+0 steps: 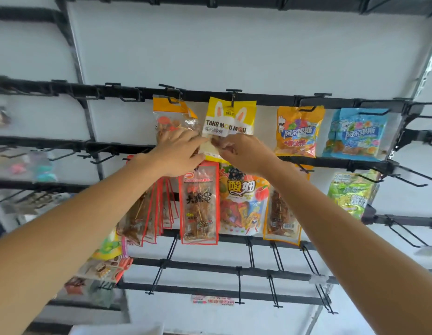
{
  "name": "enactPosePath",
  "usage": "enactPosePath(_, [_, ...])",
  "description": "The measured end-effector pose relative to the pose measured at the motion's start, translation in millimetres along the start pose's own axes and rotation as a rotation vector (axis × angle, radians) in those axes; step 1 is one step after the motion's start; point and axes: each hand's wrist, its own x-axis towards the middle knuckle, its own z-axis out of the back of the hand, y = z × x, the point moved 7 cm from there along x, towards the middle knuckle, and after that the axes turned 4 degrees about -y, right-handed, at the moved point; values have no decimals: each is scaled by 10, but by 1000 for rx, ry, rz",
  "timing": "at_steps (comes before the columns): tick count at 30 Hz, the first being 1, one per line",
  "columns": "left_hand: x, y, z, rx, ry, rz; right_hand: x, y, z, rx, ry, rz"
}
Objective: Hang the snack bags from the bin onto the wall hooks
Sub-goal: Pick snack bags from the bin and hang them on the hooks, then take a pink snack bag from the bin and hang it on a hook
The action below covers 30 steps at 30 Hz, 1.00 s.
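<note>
A yellow and white snack bag (230,118) with rabbit ears hangs from a black wall hook (233,96) on the upper rail. My left hand (179,152) reaches to the bag's lower left edge, fingers stretched along it. My right hand (244,151) pinches the bag's lower part with curled fingers. Left of it hangs an orange-topped clear bag (172,117), partly behind my left hand. The bin is out of view.
Orange (298,130) and blue (358,134) candy bags hang to the right. Below hang red-edged skewer packs (199,204), a colourful bag (244,201) and a green bag (352,192). Bare black hooks (250,252) jut from the lower rails and at left.
</note>
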Motion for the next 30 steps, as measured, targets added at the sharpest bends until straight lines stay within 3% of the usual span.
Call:
enactPosePath(16, [-2370,-50,26,-34,322,292,-1410,1235,-904,114,396,146])
enactPosePath(30, [-3729,629,-931,-101,529,387,-2100,2297,-2295,201,697,219])
